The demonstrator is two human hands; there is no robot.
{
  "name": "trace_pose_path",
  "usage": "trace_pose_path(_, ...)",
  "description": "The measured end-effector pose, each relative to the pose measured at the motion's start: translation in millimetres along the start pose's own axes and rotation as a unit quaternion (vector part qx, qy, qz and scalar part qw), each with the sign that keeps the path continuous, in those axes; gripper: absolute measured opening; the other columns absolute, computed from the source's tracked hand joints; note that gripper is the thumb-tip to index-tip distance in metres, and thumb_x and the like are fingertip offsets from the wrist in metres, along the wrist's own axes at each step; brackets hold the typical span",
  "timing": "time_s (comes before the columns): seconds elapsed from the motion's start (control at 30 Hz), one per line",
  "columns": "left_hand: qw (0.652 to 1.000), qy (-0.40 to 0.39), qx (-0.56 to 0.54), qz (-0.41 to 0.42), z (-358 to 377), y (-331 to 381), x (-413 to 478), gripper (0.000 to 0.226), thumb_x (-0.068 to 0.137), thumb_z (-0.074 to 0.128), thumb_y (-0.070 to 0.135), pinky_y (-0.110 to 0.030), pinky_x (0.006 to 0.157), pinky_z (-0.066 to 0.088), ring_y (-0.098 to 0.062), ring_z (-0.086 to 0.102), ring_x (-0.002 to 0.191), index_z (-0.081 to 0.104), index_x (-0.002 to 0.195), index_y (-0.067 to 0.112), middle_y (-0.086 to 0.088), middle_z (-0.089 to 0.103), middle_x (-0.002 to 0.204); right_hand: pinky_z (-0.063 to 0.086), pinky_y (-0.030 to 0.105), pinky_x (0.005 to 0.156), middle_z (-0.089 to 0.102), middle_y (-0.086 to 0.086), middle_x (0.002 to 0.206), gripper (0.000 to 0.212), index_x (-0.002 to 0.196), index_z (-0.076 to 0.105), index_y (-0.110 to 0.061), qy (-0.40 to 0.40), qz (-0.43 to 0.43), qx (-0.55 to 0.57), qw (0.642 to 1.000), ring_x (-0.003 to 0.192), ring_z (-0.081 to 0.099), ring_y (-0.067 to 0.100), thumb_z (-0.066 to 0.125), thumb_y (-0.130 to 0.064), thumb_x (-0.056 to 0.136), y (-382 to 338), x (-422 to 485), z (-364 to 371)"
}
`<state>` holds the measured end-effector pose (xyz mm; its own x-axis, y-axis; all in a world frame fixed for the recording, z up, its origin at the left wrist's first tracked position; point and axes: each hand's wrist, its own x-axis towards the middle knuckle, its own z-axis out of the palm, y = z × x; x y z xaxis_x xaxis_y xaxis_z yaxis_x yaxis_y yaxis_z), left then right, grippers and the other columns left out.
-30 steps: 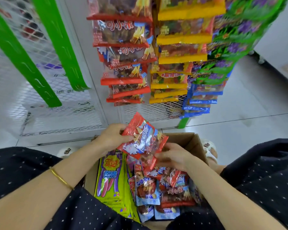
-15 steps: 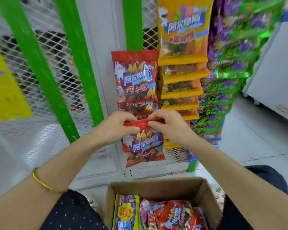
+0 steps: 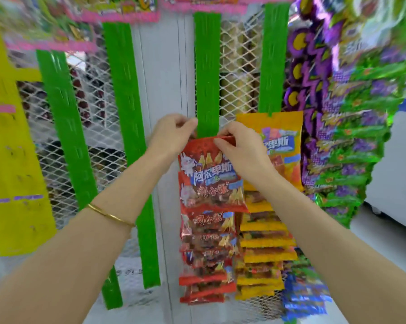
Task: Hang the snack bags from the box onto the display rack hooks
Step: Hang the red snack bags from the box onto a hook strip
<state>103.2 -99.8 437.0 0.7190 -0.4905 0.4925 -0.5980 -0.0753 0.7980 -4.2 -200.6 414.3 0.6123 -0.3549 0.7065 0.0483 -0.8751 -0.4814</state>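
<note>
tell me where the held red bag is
Head view, centre: left hand and right hand pinch the red bag by its top at the middle green strip, left of the yellow bag.

Two hands (image 3: 171,136) (image 3: 241,153), four green strips (image 3: 66,127), one bracelet (image 3: 110,215)

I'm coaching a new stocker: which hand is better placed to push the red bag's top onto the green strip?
Probably the right hand: it pinches the top edge of the red bag directly under the green strip. The left hand pinches the corner, beside the strip.
</note>
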Motion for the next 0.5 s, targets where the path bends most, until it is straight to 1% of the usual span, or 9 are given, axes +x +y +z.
trace_pose_path(0.07,1.0,-0.017,-0.008,-0.003,-3,2,0,0.023,0.093,0.053,0.031,-0.026,0.063,0.045,-0.013,0.057,0.07,0.059,0.076,0.017,0.002,0.061,0.074,0.037,0.028,0.066,0.057,-0.001,0.077,0.013,0.08,0.052,-0.015,0.02,0.003,-0.008,1.0,0.074,0.051,0.015,0.057,-0.013,0.091,2,8,8)
trace_pose_path(0.1,1.0,-0.023,-0.008,-0.001,-4,3,1,0.021,0.093,0.054,0.031,-0.025,0.06,0.043,-0.011,0.056,0.069,0.058,0.08,0.015,0.002,0.06,0.075,0.038,0.03,0.067,0.057,0.001,0.082,0.012,0.081,0.05,-0.014,0.032,0.002,-0.023,0.999,0.076,0.049,0.016,0.056,-0.014,0.092,3,10,12)
trace_pose_path(0.17,1.0,-0.029,0.001,0.01,-5,5,2,0.017,0.091,0.057,0.03,-0.025,0.065,0.047,-0.011,0.058,0.075,0.056,0.091,0.013,0.0,0.061,0.085,0.034,0.029,0.066,0.051,0.001,0.088,0.011,0.083,0.048,-0.014,0.057,-0.006,-0.056,0.997,0.079,0.044,0.016,0.054,-0.015,0.093,6,12,17)
trace_pose_path(0.23,0.999,-0.038,0.023,0.028,-4,8,3,0.018,0.09,0.059,0.03,-0.03,0.076,0.05,-0.015,0.06,0.083,0.055,0.096,0.013,-0.004,0.062,0.091,0.034,0.03,0.066,0.05,0.002,0.092,0.008,0.088,0.049,-0.009,0.079,-0.013,-0.064,0.995,0.08,0.043,0.017,0.052,-0.014,0.093,9,12,20)
trace_pose_path(0.27,0.997,-0.047,0.043,0.034,-3,11,2,0.019,0.091,0.058,0.03,-0.032,0.078,0.049,-0.015,0.06,0.083,0.056,0.095,0.012,-0.005,0.063,0.09,0.037,0.033,0.067,0.053,0.004,0.093,0.008,0.091,0.051,-0.006,0.085,-0.016,-0.062,0.994,0.081,0.045,0.019,0.051,-0.014,0.094,9,11,21)
trace_pose_path(0.33,0.993,-0.066,0.086,0.04,-2,14,2,0.027,0.092,0.056,0.031,-0.038,0.077,0.048,-0.017,0.058,0.077,0.06,0.089,0.004,-0.018,0.065,0.088,0.041,0.039,0.067,0.057,0.007,0.09,0.009,0.092,0.051,-0.004,0.085,-0.024,-0.05,0.995,0.079,0.049,0.022,0.051,-0.013,0.094,10,9,23)
trace_pose_path(0.37,0.992,-0.073,0.1,0.038,-1,15,2,0.03,0.093,0.054,0.03,-0.04,0.076,0.049,-0.02,0.056,0.076,0.06,0.085,0.002,-0.023,0.064,0.089,0.041,0.038,0.065,0.057,0.008,0.087,0.009,0.09,0.05,-0.004,0.083,-0.029,-0.045,0.995,0.078,0.05,0.022,0.051,-0.012,0.094,9,9,23)
trace_pose_path(0.4,0.991,-0.079,0.106,0.034,-1,16,2,0.03,0.094,0.053,0.03,-0.039,0.073,0.048,-0.021,0.055,0.076,0.059,0.081,0.004,-0.023,0.062,0.087,0.039,0.036,0.063,0.056,0.007,0.084,0.009,0.088,0.049,-0.005,0.082,-0.034,-0.045,0.995,0.075,0.049,0.022,0.051,-0.012,0.094,9,8,22)
trace_pose_path(0.5,0.99,-0.091,0.105,0.023,0,15,4,0.029,0.096,0.049,0.029,-0.029,0.063,0.04,-0.019,0.053,0.071,0.048,0.071,0.014,-0.013,0.056,0.079,0.026,0.027,0.054,0.048,-0.002,0.076,0.015,0.084,0.04,-0.013,0.075,-0.043,-0.051,0.995,0.069,0.043,0.016,0.05,-0.009,0.094,7,6,20)
